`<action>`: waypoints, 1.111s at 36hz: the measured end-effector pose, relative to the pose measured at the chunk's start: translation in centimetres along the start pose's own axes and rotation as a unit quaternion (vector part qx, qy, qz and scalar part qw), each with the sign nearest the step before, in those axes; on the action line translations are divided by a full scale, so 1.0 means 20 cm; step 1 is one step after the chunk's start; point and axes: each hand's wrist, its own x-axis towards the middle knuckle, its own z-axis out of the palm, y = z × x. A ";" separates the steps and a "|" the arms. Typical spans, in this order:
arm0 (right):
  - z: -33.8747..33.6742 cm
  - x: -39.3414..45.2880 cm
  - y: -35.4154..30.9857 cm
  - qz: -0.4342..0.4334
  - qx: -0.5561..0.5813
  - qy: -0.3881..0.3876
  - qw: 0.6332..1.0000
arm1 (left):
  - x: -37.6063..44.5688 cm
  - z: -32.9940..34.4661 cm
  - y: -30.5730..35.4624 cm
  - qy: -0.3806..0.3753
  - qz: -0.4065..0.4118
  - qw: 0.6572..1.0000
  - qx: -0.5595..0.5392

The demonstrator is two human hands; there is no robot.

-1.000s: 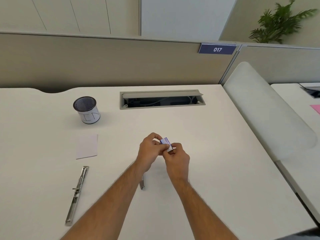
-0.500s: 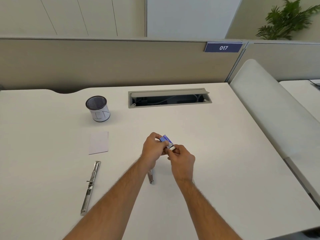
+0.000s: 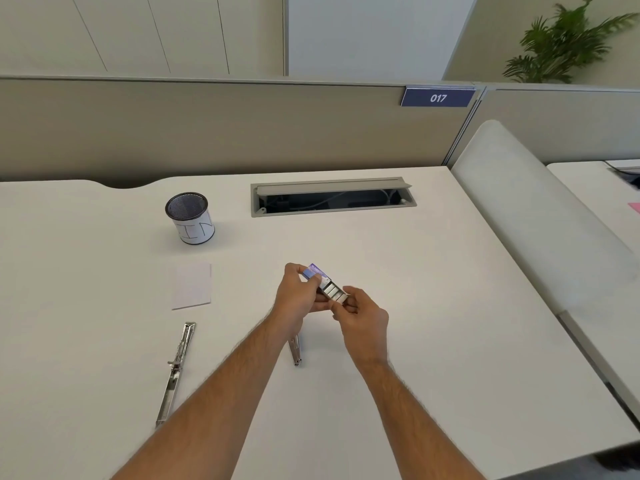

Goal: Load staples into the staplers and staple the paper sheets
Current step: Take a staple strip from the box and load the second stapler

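I hold a small blue staple box (image 3: 316, 271) above the middle of the desk. My left hand (image 3: 298, 295) grips its sleeve. My right hand (image 3: 363, 317) pinches the inner tray (image 3: 334, 292), which is slid out and shows rows of silver staples. A metal stapler (image 3: 176, 370) lies opened flat at the left front of the desk. A second metal stapler (image 3: 296, 351) lies under my left wrist, mostly hidden. A small stack of white paper sheets (image 3: 192, 285) rests left of my hands.
A mesh pen cup (image 3: 190, 218) with a white label stands at the back left. An open cable tray (image 3: 332, 197) is set into the desk behind my hands. A padded divider (image 3: 540, 216) runs along the desk's right edge, with a partition wall behind.
The inner tray has slid out of the blue sleeve toward my right hand, exposing the staples. The camera view has shifted slightly left.
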 end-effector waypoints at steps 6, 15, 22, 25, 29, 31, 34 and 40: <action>-0.01 0.00 -0.02 -0.031 0.000 -0.008 1.000 | -0.01 0.00 0.00 -0.001 0.013 1.000 -0.001; 0.00 0.02 -0.01 0.002 0.039 0.014 0.999 | 0.01 -0.01 -0.01 0.016 0.012 1.000 -0.006; -0.01 0.02 -0.01 0.019 0.035 0.011 0.999 | 0.01 -0.02 -0.01 0.012 0.004 0.999 -0.031; -0.01 0.02 -0.01 0.017 0.022 0.013 1.000 | 0.01 -0.02 -0.01 0.012 0.001 0.999 -0.030; 0.00 0.02 -0.02 -0.008 0.008 0.018 1.000 | 0.02 -0.01 -0.01 0.011 0.007 1.000 -0.025; 0.01 0.02 -0.03 -0.020 0.004 0.011 1.000 | 0.02 -0.01 -0.01 0.011 0.008 1.000 -0.025; 0.01 0.02 -0.05 -0.028 -0.006 0.004 1.000 | 0.02 -0.02 -0.01 0.012 0.008 1.000 -0.025; 0.02 0.03 -0.05 -0.014 -0.028 0.016 0.999 | 0.03 -0.03 -0.01 0.016 0.005 1.000 -0.020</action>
